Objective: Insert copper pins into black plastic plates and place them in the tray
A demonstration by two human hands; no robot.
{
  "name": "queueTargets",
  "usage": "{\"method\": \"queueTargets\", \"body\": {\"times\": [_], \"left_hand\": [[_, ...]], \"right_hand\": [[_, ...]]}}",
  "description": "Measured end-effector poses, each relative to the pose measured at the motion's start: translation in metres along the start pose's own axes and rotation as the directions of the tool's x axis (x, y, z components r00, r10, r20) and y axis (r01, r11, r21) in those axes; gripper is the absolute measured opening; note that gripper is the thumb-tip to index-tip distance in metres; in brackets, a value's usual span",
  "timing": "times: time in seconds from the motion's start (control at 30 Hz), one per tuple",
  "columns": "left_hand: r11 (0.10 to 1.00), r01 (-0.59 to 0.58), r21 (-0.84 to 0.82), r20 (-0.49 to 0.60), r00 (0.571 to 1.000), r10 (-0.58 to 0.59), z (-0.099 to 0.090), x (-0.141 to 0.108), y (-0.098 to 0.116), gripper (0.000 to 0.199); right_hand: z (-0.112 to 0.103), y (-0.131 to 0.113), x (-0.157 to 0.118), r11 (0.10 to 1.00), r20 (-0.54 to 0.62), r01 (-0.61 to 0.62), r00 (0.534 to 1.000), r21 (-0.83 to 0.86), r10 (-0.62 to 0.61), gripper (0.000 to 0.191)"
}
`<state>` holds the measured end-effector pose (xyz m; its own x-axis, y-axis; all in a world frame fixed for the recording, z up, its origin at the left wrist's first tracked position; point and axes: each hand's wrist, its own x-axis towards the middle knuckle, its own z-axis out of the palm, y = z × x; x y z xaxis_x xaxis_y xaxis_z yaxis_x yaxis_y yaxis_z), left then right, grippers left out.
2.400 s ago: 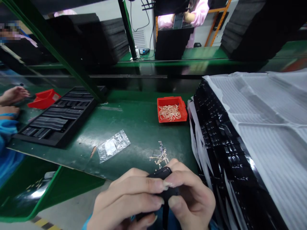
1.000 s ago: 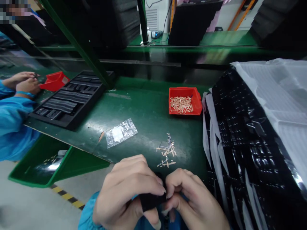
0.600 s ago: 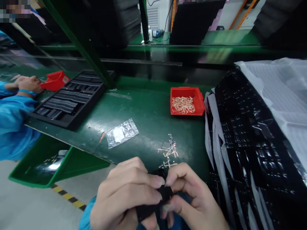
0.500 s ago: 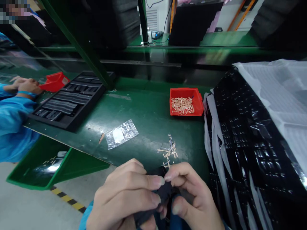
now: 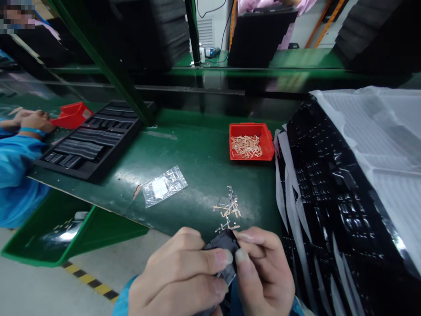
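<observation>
My left hand (image 5: pixel 184 272) is wrapped round a small black plastic part (image 5: pixel 226 241) at the bottom centre. My right hand (image 5: pixel 266 267) pinches at the part's right edge with thumb and forefinger; whether a small piece is between them is hidden. Just beyond the part lies a small pile of thin metal pieces (image 5: pixel 232 206) on the green table. A red bin (image 5: pixel 268 149) farther back holds many similar tan pieces. A clear plastic bag (image 5: pixel 165 186) with a white label lies to the left.
A black compartment tray (image 5: pixel 88 171) is on the left, near another person's hands (image 5: pixel 34 121) and a second red bin (image 5: pixel 74 115). A green bin (image 5: pixel 98 228) stands below the table edge. Black sheets with white liners (image 5: pixel 329 175) fill the right side. A green post (image 5: pixel 108 66) slants upward.
The black part has turned up in my left hand, so more of its surface shows. My right thumb has moved up against its edge. The whole view has shifted slightly.
</observation>
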<state>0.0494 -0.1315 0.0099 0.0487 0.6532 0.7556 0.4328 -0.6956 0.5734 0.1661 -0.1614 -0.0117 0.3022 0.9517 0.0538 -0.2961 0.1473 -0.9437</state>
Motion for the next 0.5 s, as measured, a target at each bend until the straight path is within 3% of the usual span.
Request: {"method": "queueTargets", "body": {"times": [0.17, 0.23, 0.3, 0.33, 0.43, 0.5], "left_hand": [[1.000, 0.021, 0.013, 0.023, 1.000, -0.021, -0.003, 0.007, 0.002, 0.023], [0.997, -0.067, 0.024, 0.183, 0.981, 0.061, -0.012, 0.017, -0.001, 0.018], [0.986, -0.159, 0.043, 0.354, 0.925, 0.134, -0.019, 0.025, -0.003, 0.011], [0.982, -0.177, 0.058, 0.377, 0.915, 0.143, -0.020, 0.026, -0.004, 0.010], [0.988, -0.118, 0.101, 0.146, 0.984, 0.103, -0.013, 0.017, -0.006, 0.019], [0.995, -0.077, 0.066, 0.005, 0.997, 0.077, -0.007, 0.005, -0.006, 0.025]], "right_hand": [[0.010, -0.006, -0.003, 0.989, -0.149, -0.013, 0.989, -0.148, -0.009, 0.010], [0.009, -0.007, 0.001, 0.983, -0.157, -0.039, 0.988, -0.178, 0.010, 0.008], [0.007, -0.006, 0.006, 0.980, -0.124, -0.068, 0.991, -0.187, 0.045, 0.010], [0.005, -0.005, 0.008, 0.981, -0.096, -0.088, 0.993, -0.172, 0.073, 0.013], [0.001, 0.001, 0.013, 0.988, -0.035, -0.139, 0.990, -0.067, 0.137, 0.019], [0.001, 0.006, 0.015, 0.997, -0.019, -0.080, 0.997, 0.004, 0.080, 0.024]]}}
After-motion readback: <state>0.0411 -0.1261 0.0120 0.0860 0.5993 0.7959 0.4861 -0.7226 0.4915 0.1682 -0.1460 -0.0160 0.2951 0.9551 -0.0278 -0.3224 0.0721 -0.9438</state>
